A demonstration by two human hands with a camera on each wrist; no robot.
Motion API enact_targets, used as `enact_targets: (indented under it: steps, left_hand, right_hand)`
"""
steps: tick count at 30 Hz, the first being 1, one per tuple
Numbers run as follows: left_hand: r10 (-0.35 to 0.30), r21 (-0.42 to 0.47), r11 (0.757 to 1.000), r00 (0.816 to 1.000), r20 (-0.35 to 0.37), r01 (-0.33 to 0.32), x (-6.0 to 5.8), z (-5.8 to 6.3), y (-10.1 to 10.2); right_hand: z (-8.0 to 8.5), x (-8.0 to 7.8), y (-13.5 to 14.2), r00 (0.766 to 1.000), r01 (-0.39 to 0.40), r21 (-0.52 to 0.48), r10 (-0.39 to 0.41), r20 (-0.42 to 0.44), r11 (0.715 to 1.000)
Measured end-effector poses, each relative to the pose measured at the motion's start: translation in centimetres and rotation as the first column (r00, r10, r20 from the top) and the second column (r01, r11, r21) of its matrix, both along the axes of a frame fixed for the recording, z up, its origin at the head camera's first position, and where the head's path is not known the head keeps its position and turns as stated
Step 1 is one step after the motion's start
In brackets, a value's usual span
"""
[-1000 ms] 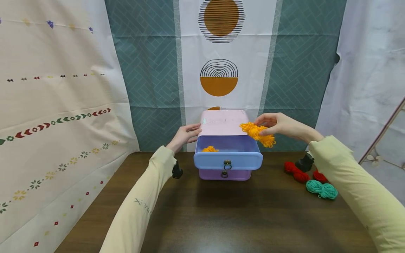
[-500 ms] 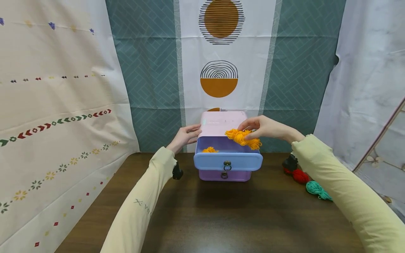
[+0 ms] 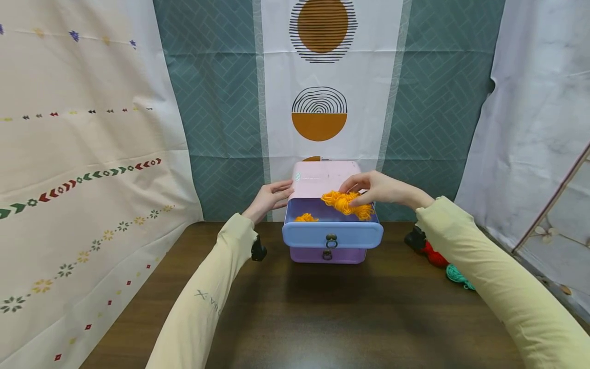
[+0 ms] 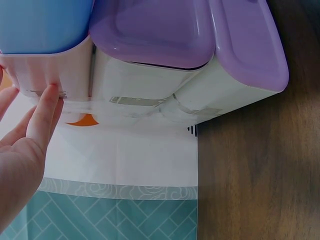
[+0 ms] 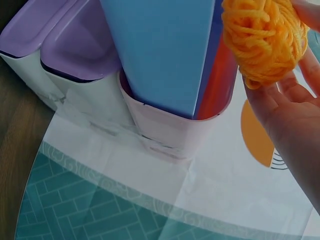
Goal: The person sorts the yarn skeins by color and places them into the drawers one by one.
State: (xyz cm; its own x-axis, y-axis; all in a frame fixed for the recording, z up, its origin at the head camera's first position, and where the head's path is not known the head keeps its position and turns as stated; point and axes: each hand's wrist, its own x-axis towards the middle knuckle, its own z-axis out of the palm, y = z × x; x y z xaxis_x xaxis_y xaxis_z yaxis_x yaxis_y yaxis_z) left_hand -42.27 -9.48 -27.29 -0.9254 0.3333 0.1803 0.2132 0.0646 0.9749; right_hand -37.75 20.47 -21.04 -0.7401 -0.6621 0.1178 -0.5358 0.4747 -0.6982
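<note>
The right hand [image 3: 381, 187] has it — orange yarn [image 3: 344, 203] pinched between thumb and fingers, above the pulled-out blue drawer [image 3: 301, 235], another orange bundle [image 3: 306, 218] inside at left! The left hand [image 3: 266, 201], fingers nearly straight, touches the chest's [image 3: 313, 180] left side — red [image 3: 435, 256] and green yarn [image 3: 457, 277] lie far right.

Held orange yarn [image 5: 265, 42] cropped by my right wrist view's top edge, second orange bundle [image 3: 306, 218] part-hidden from me behind the blue drawer [image 3: 304, 236] front, red yarn [image 3: 435, 256] and teal yarn [image 3: 455, 275] towards the table's right edge, half covered by the right sleeve [image 3: 475, 256]
</note>
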Motion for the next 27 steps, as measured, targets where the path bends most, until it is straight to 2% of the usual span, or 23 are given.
enact_targets:
  steps: [7, 12, 16, 21, 27]
  left_hand:
    - [-0.016, -0.018, 1.000, 1.000, 0.000, 0.016, 0.3, 0.2, -0.2]
    - [0.002, -0.011, 1.000, 1.000, -0.004, -0.002, -1.2, -0.9, -0.3]
    - [0.022, -0.026, 0.999, 1.000, -0.019, -0.023, -1.4, -1.2, -0.3]
    - [0.020, -0.017, 1.000, 1.000, -0.009, -0.020, -1.0, -0.9, -0.3]
    - [-0.009, -0.008, 1.000, 1.000, 0.006, 0.009, 0.6, 0.3, -0.2]
  right_hand:
    - [-0.1, 0.1, -0.3, 0.999, -0.047, -0.018, 0.047, 0.011, 0.999]
    - [0.0, 0.4, -0.1, 0.999, -0.045, -0.037, 0.045, 0.022, 0.998]
    - [0.1, 0.6, 0.0, 0.999, -0.031, -0.053, 0.031, 0.012, 0.998]
    - [0.2, 0.8, 0.0, 1.000, -0.010, -0.070, 0.011, 0.007, 0.997]
    - [0.1, 1.0, -0.1, 0.999, 0.022, -0.181, -0.018, 0.027, 0.983]
